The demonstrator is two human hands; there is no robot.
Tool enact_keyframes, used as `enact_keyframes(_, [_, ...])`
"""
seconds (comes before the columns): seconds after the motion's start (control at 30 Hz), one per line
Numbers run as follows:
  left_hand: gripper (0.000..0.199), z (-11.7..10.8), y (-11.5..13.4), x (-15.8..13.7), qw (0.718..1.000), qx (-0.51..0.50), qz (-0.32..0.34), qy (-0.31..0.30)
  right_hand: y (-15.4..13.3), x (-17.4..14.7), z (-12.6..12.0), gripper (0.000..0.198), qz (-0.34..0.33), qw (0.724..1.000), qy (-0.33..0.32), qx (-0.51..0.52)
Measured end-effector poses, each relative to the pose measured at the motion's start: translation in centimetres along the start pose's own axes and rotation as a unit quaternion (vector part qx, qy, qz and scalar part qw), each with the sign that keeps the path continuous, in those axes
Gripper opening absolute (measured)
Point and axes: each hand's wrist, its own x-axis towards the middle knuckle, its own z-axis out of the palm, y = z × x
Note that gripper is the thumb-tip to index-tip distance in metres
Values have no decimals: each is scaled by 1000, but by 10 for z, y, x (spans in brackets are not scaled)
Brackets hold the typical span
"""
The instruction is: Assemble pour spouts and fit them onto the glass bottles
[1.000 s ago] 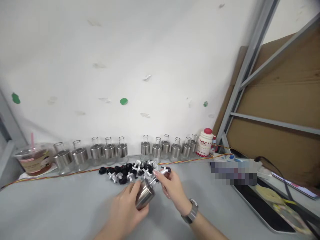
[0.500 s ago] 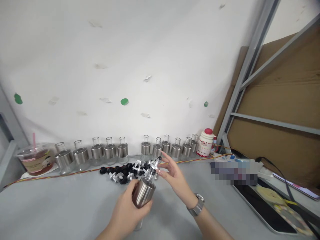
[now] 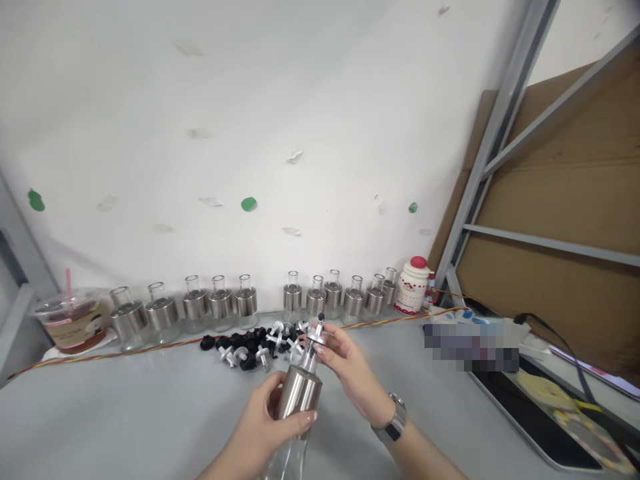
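Head cam: L grip (image 3: pixel 265 417) clamped on steel-sleeved clear-glass bottle (image 3: pixel 303 389); R grip (image 3: pixel 354 372) pinching silver black-tipped spout (image 3: pixel 318 331), prob. seating it; next needs steady push.

The lower edge cut off the base of the clear glass bottle with a brushed-steel sleeve (image 3: pixel 303 392) and the 2 bare forearms (image 3: pixel 423 448). The left hand (image 3: pixel 265 415) covered part of that sleeve; the right hand (image 3: pixel 357 375) hid 1 side of the silver, black-tipped pourer (image 3: pixel 316 335). Overlap left the heap of black and silver pieces (image 3: pixel 247 353) uncountable. Coarse grey-violet pixel blocks (image 3: pixel 473 347) masked something. The small print on the cream-white, red-lidded jar (image 3: pixel 412 288) was illegible.
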Motion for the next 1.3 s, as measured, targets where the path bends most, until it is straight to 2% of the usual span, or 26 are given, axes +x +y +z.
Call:
enact_keyframes(0.27, [36, 4, 12, -4, 998, 50, 13, 20, -2, -3, 2, 33, -30, 996, 68, -39])
enact_keyframes(0.57, [32, 6, 18, -7, 989, 132, 33, 52, -4, -5, 2, 27, -61, 993, 77, -72])
enact_keyframes(0.7, [38, 6, 22, -11, 974, 203, 59, 80, -11, -6, 2, 28, -54, 997, 26, -46])
enact_keyframes(0.83, [40, 6, 23, -16, 961, 255, 69, 76, -21, -9, 5, 38, -15, 999, -30, -10])
enact_keyframes(0.97, [44, 3, 14, -15, 936, 322, 106, 99, -23, -12, 6, 35, -16, 1000, -24, -2])
enact_keyframes(1.1, [47, -2, 1, -11, 887, 408, 161, 144, -16, -11, 7, 27, -42, 999, 22, -24])
enact_keyframes(1.17, [47, -3, -1, -10, 872, 432, 163, 163, -11, -10, 8, 25, -46, 998, 45, -17])
enact_keyframes(1.23, [46, -3, 2, -10, 881, 421, 139, 164, -7, -9, 10, 31, -32, 998, 47, 3])
enact_keyframes(1.3, [43, -1, 10, -11, 912, 369, 104, 147, -4, -10, 13, 41, -3, 999, 17, 31])
